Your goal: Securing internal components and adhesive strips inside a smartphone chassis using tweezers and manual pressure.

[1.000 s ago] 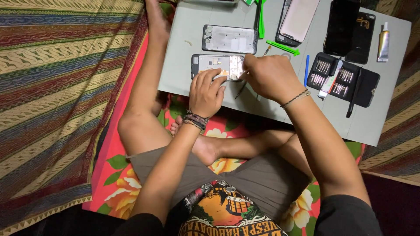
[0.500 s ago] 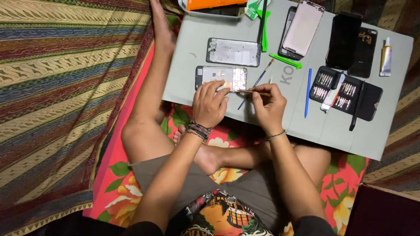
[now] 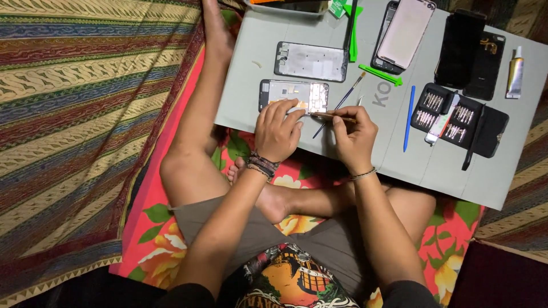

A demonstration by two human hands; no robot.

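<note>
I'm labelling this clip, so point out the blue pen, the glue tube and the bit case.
blue pen point(image 3: 408, 118), head view, middle of its barrel
glue tube point(image 3: 515, 73), head view, middle of the tube body
bit case point(image 3: 495, 132), head view, plain black flap on the right

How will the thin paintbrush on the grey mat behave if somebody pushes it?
The paintbrush looks round and slender, so it would probably roll on the flat grey mat. It seems very light, so a small nudge may move it. Its bristle tip is likely soft and bends.
</note>
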